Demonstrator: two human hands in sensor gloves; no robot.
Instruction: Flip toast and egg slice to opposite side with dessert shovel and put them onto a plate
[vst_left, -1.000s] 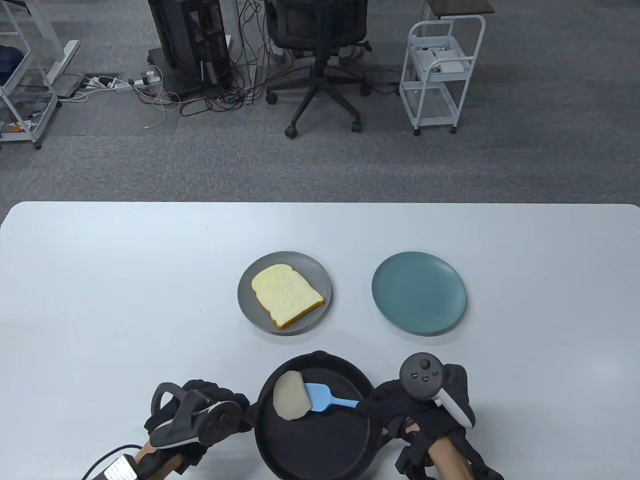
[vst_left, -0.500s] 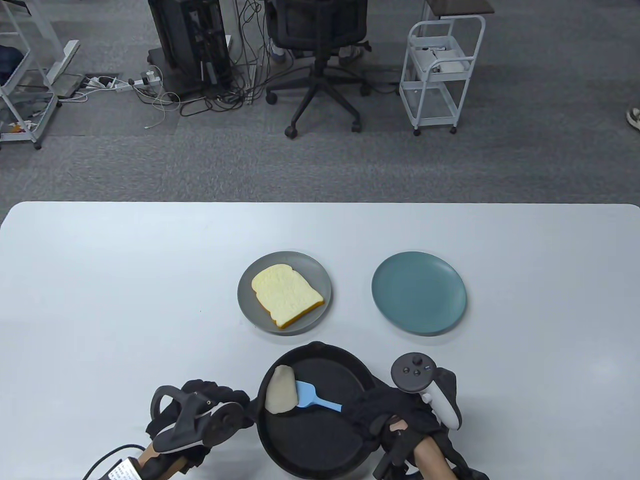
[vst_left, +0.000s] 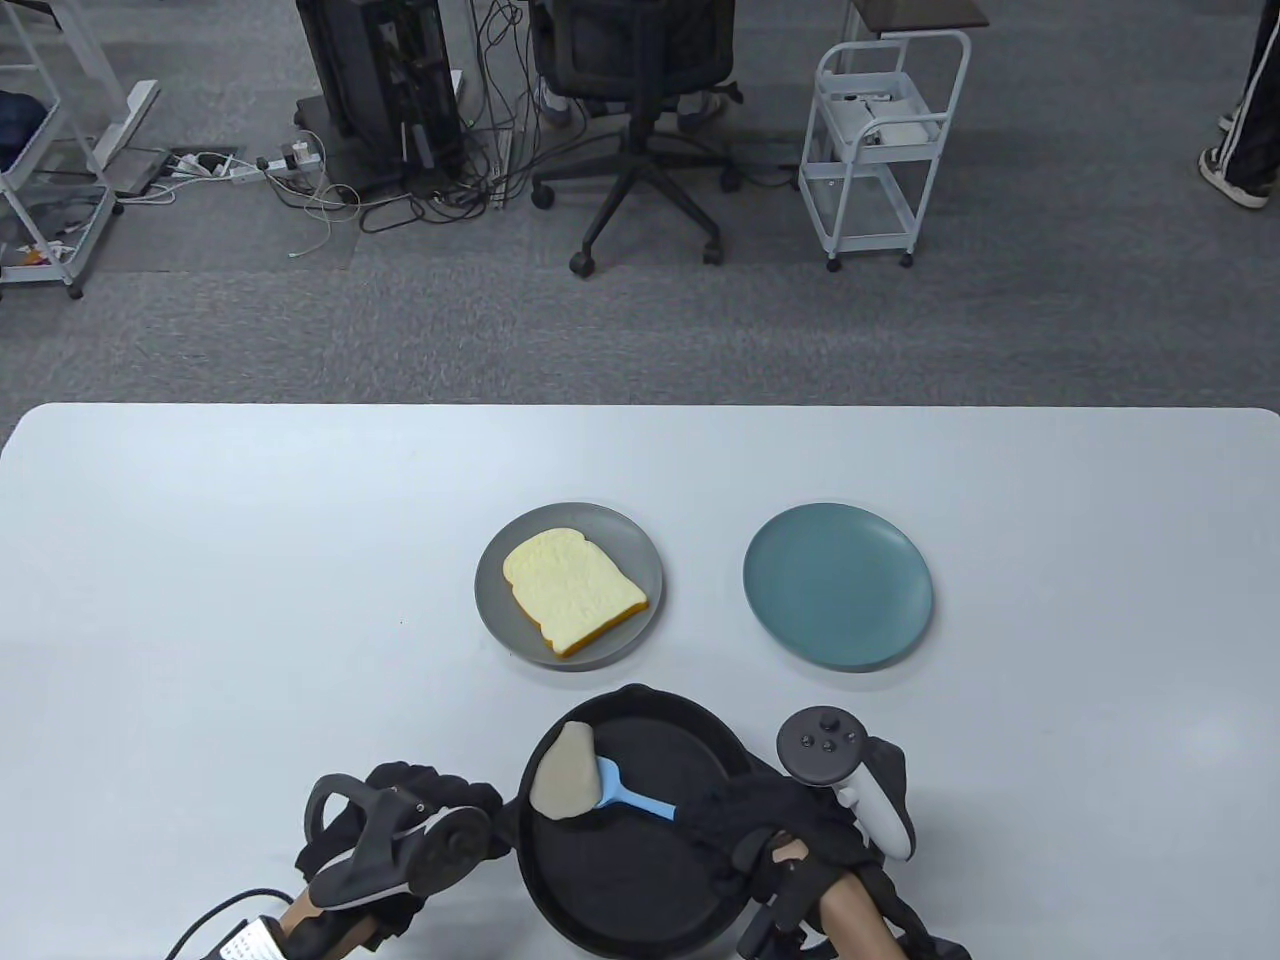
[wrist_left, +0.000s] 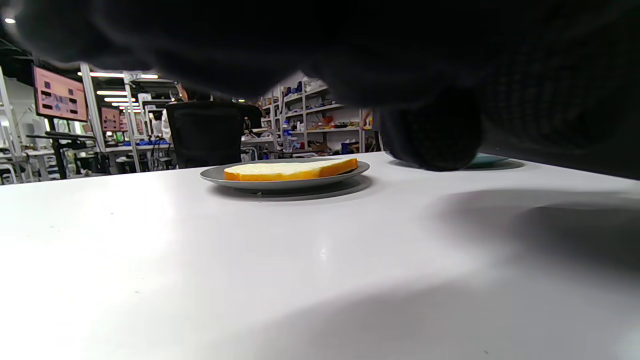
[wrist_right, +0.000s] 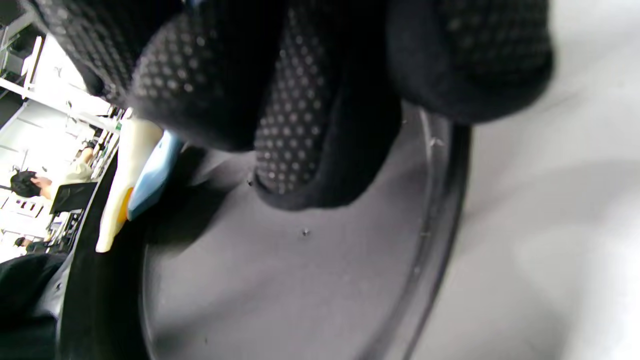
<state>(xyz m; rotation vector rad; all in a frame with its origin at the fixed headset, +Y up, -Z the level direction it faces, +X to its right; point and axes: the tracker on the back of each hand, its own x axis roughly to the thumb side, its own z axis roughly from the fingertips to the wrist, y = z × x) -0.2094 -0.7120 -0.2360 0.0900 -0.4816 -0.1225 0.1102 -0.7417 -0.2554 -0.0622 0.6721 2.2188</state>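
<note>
The black pan (vst_left: 640, 880) sits at the table's front edge. In it the pale egg slice (vst_left: 563, 773) stands tilted up against the left wall, propped by the blade of the blue dessert shovel (vst_left: 628, 792). My right hand (vst_left: 790, 835) grips the shovel's handle over the pan's right side. The right wrist view shows the egg slice (wrist_right: 116, 200) on edge against the blue blade (wrist_right: 152, 172), under my curled fingers (wrist_right: 295, 125). My left hand (vst_left: 405, 835) lies against the pan's left rim; its grip is hidden. The toast (vst_left: 573, 590) lies on the grey plate (vst_left: 640, 560).
An empty teal plate (vst_left: 838, 585) stands right of the grey plate (wrist_left: 220, 176), beyond the pan. Past the table's far edge are an office chair (vst_left: 640, 120), a white cart (vst_left: 880, 140) and a person's legs (vst_left: 1245, 130) at the top right.
My right hand moved left with the shovel, pushing the egg slice to the pan's left wall and tipping it up on edge. A person's legs came into view at top right.
</note>
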